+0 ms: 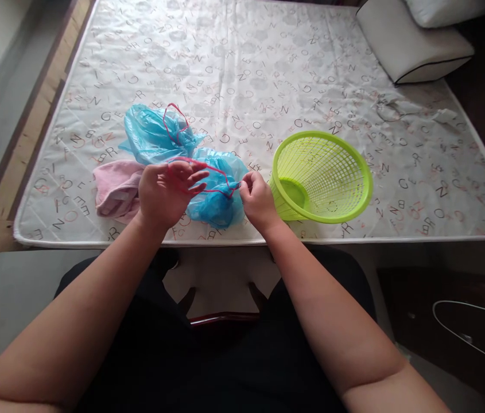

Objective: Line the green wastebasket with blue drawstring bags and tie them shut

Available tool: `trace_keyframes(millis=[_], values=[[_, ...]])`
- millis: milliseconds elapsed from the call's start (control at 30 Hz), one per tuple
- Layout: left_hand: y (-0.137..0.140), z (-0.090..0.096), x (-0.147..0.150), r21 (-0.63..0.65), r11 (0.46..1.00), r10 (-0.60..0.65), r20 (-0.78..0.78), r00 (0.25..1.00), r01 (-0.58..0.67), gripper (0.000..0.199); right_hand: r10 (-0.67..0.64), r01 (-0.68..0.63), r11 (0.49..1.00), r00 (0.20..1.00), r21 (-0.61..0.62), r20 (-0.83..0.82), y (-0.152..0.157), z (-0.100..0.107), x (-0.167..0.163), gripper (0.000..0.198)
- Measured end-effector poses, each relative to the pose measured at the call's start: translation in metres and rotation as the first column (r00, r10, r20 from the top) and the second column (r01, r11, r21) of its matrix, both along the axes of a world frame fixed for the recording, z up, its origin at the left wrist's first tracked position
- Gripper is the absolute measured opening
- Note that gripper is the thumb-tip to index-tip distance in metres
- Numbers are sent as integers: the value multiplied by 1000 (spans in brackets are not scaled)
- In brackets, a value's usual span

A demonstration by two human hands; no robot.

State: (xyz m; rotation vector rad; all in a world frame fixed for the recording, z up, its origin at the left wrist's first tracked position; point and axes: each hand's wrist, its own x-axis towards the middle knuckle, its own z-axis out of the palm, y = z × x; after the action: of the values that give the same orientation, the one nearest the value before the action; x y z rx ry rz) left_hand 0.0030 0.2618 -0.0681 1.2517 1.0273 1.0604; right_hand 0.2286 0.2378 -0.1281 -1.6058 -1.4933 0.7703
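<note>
My left hand [171, 189] is open, its fingers spread, with a red drawstring [221, 171] looped around them. The other end of that loop runs to my right hand [258, 198], whose thumb and finger pinch it beside the blue plastic bag [216, 209]. This bag lies crumpled beneath and between my hands. A second blue plastic bag [151, 135], with its own red drawstring [176, 123], rests just beyond my left hand. Partly hidden behind my left wrist is a folded pink cloth [115, 189].
A lime-green mesh basket [367, 183] lies tilted on its side, right of my right hand. The letter-print mattress [259, 92] spreads beneath everything. At the back right are a white foam pillow [410, 49] and another white pillow [451, 10]. A white cable [453, 302] hangs low at right.
</note>
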Motion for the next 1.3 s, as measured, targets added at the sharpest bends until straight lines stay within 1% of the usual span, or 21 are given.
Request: trace_keyframes(millis=[100,200,267,333,367,467,567,633,700,767,833,900,933,1000,1067,1133,1167,1233,1300], values=[[16,-16,-11,-30,999,19,-54,998,-20,54,47,-45,997,998,59,-28,-4,7,-5,8],[21,-36,-11,-144,987,62,-115,991,-78,43,79,-75,993,996,88,-48,-7,13,-8,10],[17,-44,-4,-207,974,54,-183,982,-92,37,101,-96,991,993,92,-60,-9,15,-9,11],[10,-45,4,-222,973,10,-207,978,-57,36,116,-109,990,991,94,-74,-11,17,-9,13],[7,-43,8,-228,973,-21,-188,982,-23,37,119,-111,989,990,98,-80,-12,18,-9,13],[2,-33,12,-289,951,-120,-31,992,106,43,117,-106,988,989,115,-95,-13,19,-8,13],[5,-26,9,-342,912,-205,93,974,224,62,112,-102,990,988,95,-102,-13,20,-6,13],[7,-26,8,-358,897,-243,90,966,259,70,94,-87,993,991,76,-92,-13,19,-5,13],[6,-29,9,-375,888,-268,49,962,266,69,86,-81,995,993,60,-87,-13,18,-5,12],[1,-33,14,-384,880,-296,14,955,279,61,99,-95,994,989,49,-106,-13,17,-4,12],[-7,-36,20,-381,867,-344,11,939,322,52,118,-111,992,983,57,-138,-14,16,-5,14],[-12,-38,27,-365,861,-372,26,928,355,53,127,-116,990,978,77,-167,-13,15,-5,17],[-14,-39,29,-358,868,-356,32,934,343,57,138,-124,989,974,85,-179,-12,14,-5,19],[-13,-38,32,-354,902,-251,38,967,248,60,185,-169,981,965,98,-185,-11,11,-5,24],[-8,-36,31,-353,931,-88,22,996,90,54,254,-242,965,958,100,-134,-9,8,-4,28],[-2,-32,26,-300,951,64,-58,996,-78,41,288,-285,955,957,78,-30,-8,3,-3,29],[2,-31,22,-232,960,133,-124,983,-159,33,286,-288,956,958,57,29,-7,1,-2,30],[10,-29,13,-36,961,256,-275,927,-276,20,251,-255,967,959,14,134,-6,-3,1,28],[16,-29,3,147,937,349,-371,861,-317,12,197,-199,980,958,-14,208,-6,-5,4,23]])
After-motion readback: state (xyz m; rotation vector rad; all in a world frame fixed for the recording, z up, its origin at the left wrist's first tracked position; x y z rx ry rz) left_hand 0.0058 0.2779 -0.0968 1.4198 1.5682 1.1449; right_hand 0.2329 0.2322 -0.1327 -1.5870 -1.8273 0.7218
